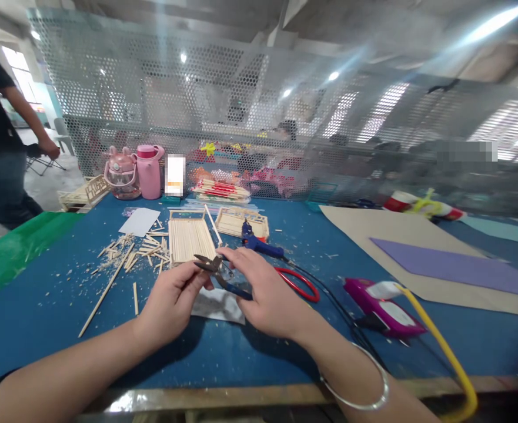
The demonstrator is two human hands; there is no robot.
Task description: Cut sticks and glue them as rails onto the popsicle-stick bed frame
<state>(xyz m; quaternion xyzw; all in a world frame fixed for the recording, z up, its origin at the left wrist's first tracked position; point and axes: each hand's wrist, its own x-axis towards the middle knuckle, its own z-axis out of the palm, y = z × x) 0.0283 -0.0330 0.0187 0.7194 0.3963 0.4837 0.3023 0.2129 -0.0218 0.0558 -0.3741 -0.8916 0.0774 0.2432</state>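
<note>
Silver bangle (pixel 386 388), worn on the right forearm. Right hand (pixel 271 288): closed around the handles of the pliers (pixel 214 265), which are held above the blue table (pixel 285 364), just on the near side of a wooden stick frame (pixel 190 239). Left hand (pixel 170 299): thumb and fingers brought together at the pliers' head; any small piece pinched there cannot be made out. Glue gun (pixel 265 247): laid beyond the right hand. Cut sticks (pixel 153 249): scattered left of the frame.
</note>
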